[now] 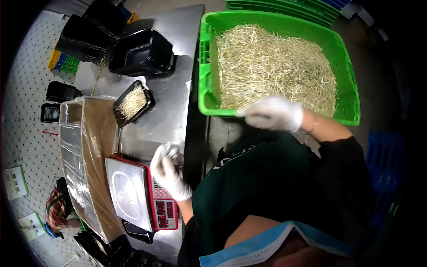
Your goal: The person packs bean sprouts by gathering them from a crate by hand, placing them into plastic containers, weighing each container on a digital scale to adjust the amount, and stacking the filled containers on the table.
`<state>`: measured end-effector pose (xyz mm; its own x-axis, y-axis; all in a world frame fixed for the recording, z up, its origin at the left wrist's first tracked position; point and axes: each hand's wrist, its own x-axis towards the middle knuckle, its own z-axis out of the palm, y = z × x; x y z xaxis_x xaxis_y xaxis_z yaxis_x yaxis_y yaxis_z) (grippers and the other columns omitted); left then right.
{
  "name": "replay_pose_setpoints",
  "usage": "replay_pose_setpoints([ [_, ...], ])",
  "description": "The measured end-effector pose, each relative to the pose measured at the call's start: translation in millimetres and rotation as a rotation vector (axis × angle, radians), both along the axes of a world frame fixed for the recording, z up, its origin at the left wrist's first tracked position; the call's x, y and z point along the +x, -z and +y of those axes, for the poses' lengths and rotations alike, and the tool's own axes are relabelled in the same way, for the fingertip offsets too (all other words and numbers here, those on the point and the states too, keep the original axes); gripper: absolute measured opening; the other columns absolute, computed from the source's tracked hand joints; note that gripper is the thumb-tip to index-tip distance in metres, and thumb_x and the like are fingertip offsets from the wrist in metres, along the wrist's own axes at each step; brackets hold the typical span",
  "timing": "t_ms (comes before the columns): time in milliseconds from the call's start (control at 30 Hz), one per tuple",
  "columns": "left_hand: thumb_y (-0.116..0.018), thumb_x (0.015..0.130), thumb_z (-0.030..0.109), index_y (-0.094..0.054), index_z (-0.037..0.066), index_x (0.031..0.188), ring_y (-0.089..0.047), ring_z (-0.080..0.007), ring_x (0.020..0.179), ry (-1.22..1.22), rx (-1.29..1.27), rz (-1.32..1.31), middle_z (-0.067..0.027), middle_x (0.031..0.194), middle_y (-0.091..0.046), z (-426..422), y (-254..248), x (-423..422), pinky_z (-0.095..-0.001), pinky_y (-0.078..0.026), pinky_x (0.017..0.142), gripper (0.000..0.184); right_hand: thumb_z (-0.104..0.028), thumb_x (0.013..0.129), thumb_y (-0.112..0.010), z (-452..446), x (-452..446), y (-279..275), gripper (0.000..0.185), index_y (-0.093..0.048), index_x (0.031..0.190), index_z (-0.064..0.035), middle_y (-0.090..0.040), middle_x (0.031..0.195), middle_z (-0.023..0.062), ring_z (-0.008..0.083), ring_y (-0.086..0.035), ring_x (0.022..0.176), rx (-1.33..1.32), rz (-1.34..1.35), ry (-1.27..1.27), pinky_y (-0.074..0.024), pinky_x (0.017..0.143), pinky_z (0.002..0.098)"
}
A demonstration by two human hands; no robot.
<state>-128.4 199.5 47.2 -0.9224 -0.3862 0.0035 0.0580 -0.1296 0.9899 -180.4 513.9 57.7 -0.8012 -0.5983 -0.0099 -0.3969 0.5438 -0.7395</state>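
My left hand [170, 172], in a white glove, is beside the keypad of a red and silver weighing scale [129, 189]. Its fingers are curled together; what they hold, if anything, is hidden. My right hand [272, 114], also gloved and slightly blurred, hovers at the near rim of a green crate [351, 89], its fingers extended and nothing visible in them. Bean sprouts [275, 66] fill the crate in a heap. A small black tray [147, 103] with a portion of sprouts in it rests on the steel table [171, 107].
Stacked black trays [142, 53] stand at the table's far end. A cardboard box [100, 155] lined with plastic is beyond the scale. Another person [58, 207] is at the far left. More green crates [284, 11] stand behind the sprouts, and a blue crate [384, 160] is at right.
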Motion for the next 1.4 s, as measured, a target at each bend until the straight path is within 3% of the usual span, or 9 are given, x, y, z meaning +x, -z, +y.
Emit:
replay_pose_setpoints([
  [233,-0.054,0.091,0.002,-0.052,-0.004,0.119,-0.061,-0.0252,0.103,0.544,-0.173,0.002,-0.0181,0.119,-0.059,149.7,26.2,-131.2,-0.0342,-0.048,0.092,0.028,-0.037,0.09,-0.059,212.1,-113.0,28.8,0.054,-0.049,0.131,-0.0029,-0.056,0.128,0.0148,0.0256,-0.056,0.116,0.168,-0.311,0.555,-0.0438,0.1,0.0349],
  [367,-0.059,0.09,0.022,-0.047,-0.002,0.125,-0.056,-0.0312,0.106,0.632,0.364,-0.553,-0.0169,0.125,-0.051,205.8,59.2,-224.5,-0.041,-0.046,0.092,0.043,-0.056,0.086,-0.054,219.8,-194.6,67.3,0.076,-0.044,0.134,0.0021,-0.05,0.133,0.0184,0.0287,-0.05,0.123,0.424,-0.197,0.607,-0.0371,0.106,0.0371],
  [567,-0.053,0.092,0.031,-0.045,0.007,0.128,-0.052,-0.027,0.106,0.478,0.238,-0.772,-0.0116,0.128,-0.051,227.8,98.6,-248.0,-0.0432,-0.045,0.088,0.044,-0.085,0.074,-0.032,170.2,-240.2,133.1,0.112,-0.033,0.139,0.0061,-0.052,0.128,0.026,0.0341,-0.054,0.117,0.558,-0.189,0.697,-0.0436,0.098,0.0388],
  [767,-0.055,0.09,0.032,-0.045,0.011,0.128,-0.05,-0.0252,0.106,0.48,0.174,-0.773,-0.0079,0.13,-0.05,232.6,100.2,-251.9,-0.0419,-0.043,0.087,0.045,-0.08,0.079,-0.035,146.3,-217.4,134.8,0.101,-0.045,0.128,0.0066,-0.061,0.107,0.0227,0.0272,-0.059,0.099,0.389,-0.116,0.589,-0.0506,0.078,0.0312],
  [900,-0.055,0.089,0.036,-0.04,0.013,0.136,-0.041,-0.0275,0.119,0.483,0.215,-0.807,-0.0098,0.14,-0.04,237.0,95.8,-245.2,-0.0467,-0.039,0.09,0.054,-0.071,0.082,-0.044,136.3,-189.4,121.9,0.092,-0.042,0.132,0.0062,-0.053,0.124,0.0254,0.0307,-0.054,0.112,0.668,0.136,0.443,-0.0487,0.088,0.0367],
  [1133,-0.049,0.086,0.058,-0.016,0.015,0.149,-0.013,-0.0416,0.139,0.559,0.175,-0.959,-0.0188,0.154,-0.013,228.3,108.7,-247.8,-0.0597,-0.023,0.103,0.083,-0.083,0.076,-0.033,166.4,-255.2,136.1,0.109,-0.03,0.141,0.0042,-0.048,0.129,0.0286,0.0304,-0.052,0.119,0.304,-0.313,0.487,-0.0419,0.102,0.0361],
  [1233,-0.046,0.084,0.065,-0.013,0.013,0.15,-0.013,-0.0429,0.139,0.558,0.202,-0.937,-0.0206,0.154,-0.01,235.0,88.9,-245.6,-0.0603,-0.024,0.103,0.09,-0.081,0.077,-0.037,145.8,-239.3,149.3,0.106,-0.034,0.138,0.0058,-0.063,0.092,0.0171,0.0223,-0.063,0.092,0.301,-0.263,0.479,-0.0541,0.077,0.0334],
  [1367,-0.038,0.086,0.07,-0.028,0.016,0.145,-0.03,-0.0376,0.134,0.78,0.5,-0.641,-0.015,0.147,-0.032,242.0,92.4,-247.5,-0.0665,-0.027,0.099,0.081,-0.073,0.078,-0.049,119.2,-175.2,116.3,0.082,-0.054,0.111,0.002,-0.044,0.06,0.0018,0.0107,-0.041,0.05,0.433,-0.169,0.272,-0.0365,0.042,0.0267],
  [1400,-0.038,0.086,0.07,-0.028,0.016,0.145,-0.03,-0.0376,0.134,0.785,0.509,-0.638,-0.015,0.147,-0.032,246.3,88.3,-245.1,-0.0665,-0.027,0.099,0.081,-0.077,0.078,-0.043,113.0,-168.3,130.4,0.08,-0.053,0.099,-0.0005,-0.038,0.055,-0.0016,0.0089,-0.036,0.046,0.428,0.298,0.293,-0.0329,0.039,0.0261],
])
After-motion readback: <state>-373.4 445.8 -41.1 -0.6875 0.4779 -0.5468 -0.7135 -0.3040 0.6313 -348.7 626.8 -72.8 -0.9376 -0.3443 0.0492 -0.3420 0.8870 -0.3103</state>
